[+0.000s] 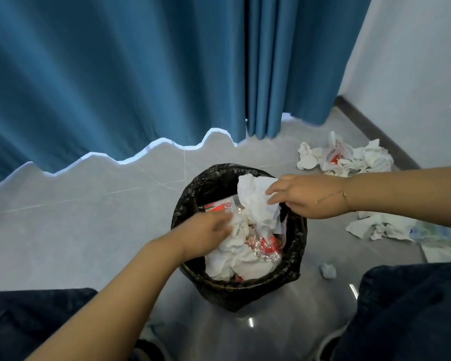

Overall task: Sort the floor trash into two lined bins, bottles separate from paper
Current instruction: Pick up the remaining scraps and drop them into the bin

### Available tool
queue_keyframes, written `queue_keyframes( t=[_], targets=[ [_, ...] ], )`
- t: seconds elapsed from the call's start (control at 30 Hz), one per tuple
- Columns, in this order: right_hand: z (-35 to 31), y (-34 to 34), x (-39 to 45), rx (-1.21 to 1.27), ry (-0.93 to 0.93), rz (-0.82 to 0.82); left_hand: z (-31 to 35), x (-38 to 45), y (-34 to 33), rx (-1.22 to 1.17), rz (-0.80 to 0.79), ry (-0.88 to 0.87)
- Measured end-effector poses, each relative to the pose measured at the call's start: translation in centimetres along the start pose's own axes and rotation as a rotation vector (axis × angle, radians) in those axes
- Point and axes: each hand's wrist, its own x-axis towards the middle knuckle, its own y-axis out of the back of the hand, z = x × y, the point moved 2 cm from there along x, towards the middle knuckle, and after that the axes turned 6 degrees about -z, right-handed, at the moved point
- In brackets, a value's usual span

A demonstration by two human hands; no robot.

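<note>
White crumpled paper (258, 204) is pinched by the right hand (305, 196) over the black-lined round bin (292, 272), left hand (208, 230) pressing tissues down, grip unclear; next, release and fetch the floor paper pile (349, 157).

Left hand (206, 231) fingertips buried in bin (294, 256) paper (235, 259); printed wrapper (436, 235) blurred.

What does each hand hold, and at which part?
The right hand pinches the white paper at its upper edge. The left hand presses the paper in the bin; its grip cannot be told.

Paper (255, 204) in bin (294, 267), curtain (115, 74) behind
</note>
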Motion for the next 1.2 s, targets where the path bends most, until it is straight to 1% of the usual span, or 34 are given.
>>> queue_keyframes(
  t=[0.03, 0.1, 0.2, 0.23, 0.27, 0.3, 0.37, 0.4, 0.43, 0.47, 0.53, 0.57, 0.63, 0.7, 0.8, 0.93, 1.0, 1.07, 1.13, 1.2],
  targets=[
    [-0.3, -0.2, 0.3, 0.028, 0.012, -0.037, 0.2, -0.1, -1.2, -0.059, -0.034, 0.014],
    [-0.9, -1.2, 0.8, 0.059, 0.050, -0.146, 0.5, -0.3, -3.6, -0.086, -0.116, 0.031],
    [-1.6, -3.1, 1.1, 0.027, 0.076, -0.364, 0.6, -0.4, -5.6, 0.027, -0.232, 0.040],
    [-1.8, -3.3, 0.9, 0.009, 0.078, -0.420, 0.8, -0.5, -5.7, 0.047, -0.223, 0.041],
    [-2.1, -3.3, 0.8, 0.017, 0.081, -0.432, 1.0, -0.7, -5.6, 0.059, -0.182, 0.036],
    [-2.2, -3.0, 0.6, 0.054, 0.093, -0.409, 1.4, -1.0, -5.3, 0.074, -0.110, 0.020],
    [-2.4, -2.0, 0.5, 0.168, 0.101, -0.295, 1.9, -1.9, -5.0, 0.062, 0.051, -0.038],
    [-2.2, -1.5, 0.2, 0.214, 0.083, -0.231, 2.5, -2.4, -5.0, 0.026, 0.106, -0.071],
    [-1.9, -1.2, 0.2, 0.253, 0.062, -0.164, 2.9, -3.0, -5.1, 0.009, 0.124, -0.104],
    [-1.5, -0.7, 0.0, 0.271, 0.037, -0.111, 3.5, -3.6, -5.5, 0.027, 0.123, -0.137],
    [-0.8, -0.1, -0.3, 0.289, 0.000, -0.031, 4.3, -4.2, -6.7, 0.169, 0.080, -0.168],
    [-0.6, 0.1, -0.5, 0.281, -0.015, -0.015, 4.2, -4.3, -7.4, 0.246, 0.054, -0.163],
    [0.0, 0.3, -0.9, 0.252, -0.049, -0.012, 3.8, -3.5, -8.4, 0.371, 0.012, -0.109],
    [0.5, 0.5, -1.3, 0.242, -0.064, -0.006, 3.5, -2.5, -8.6, 0.451, 0.011, -0.050],
    [1.0, 0.9, -2.1, 0.272, -0.064, 0.037, 3.4, -0.4, -7.6, 0.449, 0.054, 0.001],
    [2.3, 0.9, -2.9, 0.299, -0.122, 0.119, 2.9, 3.8, -5.1, 0.428, 0.180, 0.052],
    [3.3, 0.7, -3.4, 0.335, -0.182, 0.132, 3.1, 5.4, -4.2, 0.405, 0.202, 0.098],
    [4.5, 0.3, -3.6, 0.382, -0.239, 0.108, 3.9, 6.5, -3.9, 0.360, 0.219, 0.134],
    [5.8, -0.5, -4.0, 0.420, -0.307, 0.026, 5.4, 6.6, -4.1, 0.331, 0.310, 0.125],
    [6.9, -1.6, -4.7, 0.451, -0.379, -0.096, 7.2, 6.6, -4.9, 0.311, 0.461, 0.015]
  ],
)
